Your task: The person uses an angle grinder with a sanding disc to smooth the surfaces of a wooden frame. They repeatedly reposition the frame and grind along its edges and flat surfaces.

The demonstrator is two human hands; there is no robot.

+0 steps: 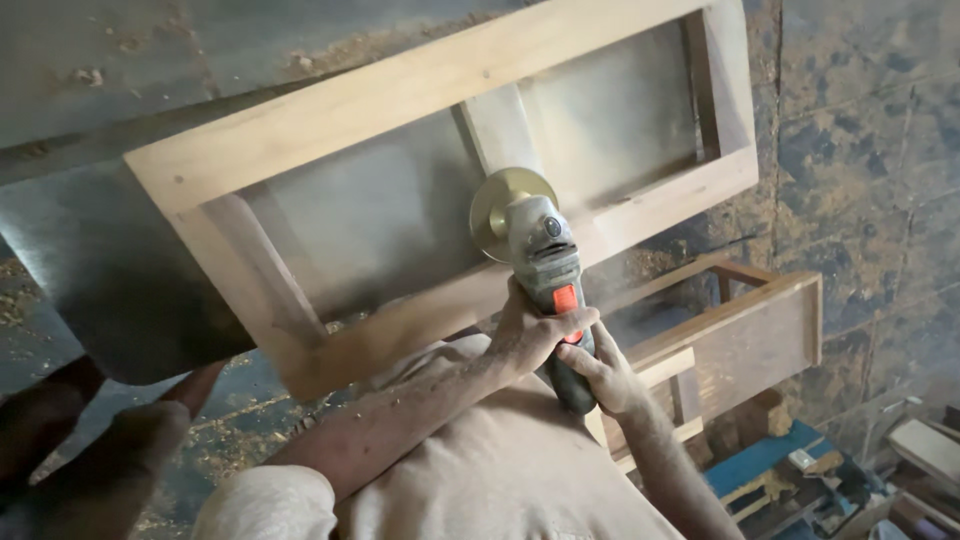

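A wooden frame [400,90] with two openings lies on a grey dusty workbench [90,260]. Both of my hands grip an angle grinder [545,270] with a grey body and a red switch. My left hand [530,335] wraps the upper part of its body. My right hand [605,375] holds its rear end. The grinder's round sanding disc [500,205] presses on the frame's near rail beside the middle crossbar. Sawdust blurs off the rail to the lower left.
Another wooden frame [740,330] stands on the floor to the right. Wood pieces and a blue object [770,460] lie at the lower right. Sawdust covers the bench and the stained floor [860,150]. Dark shapes sit at the lower left.
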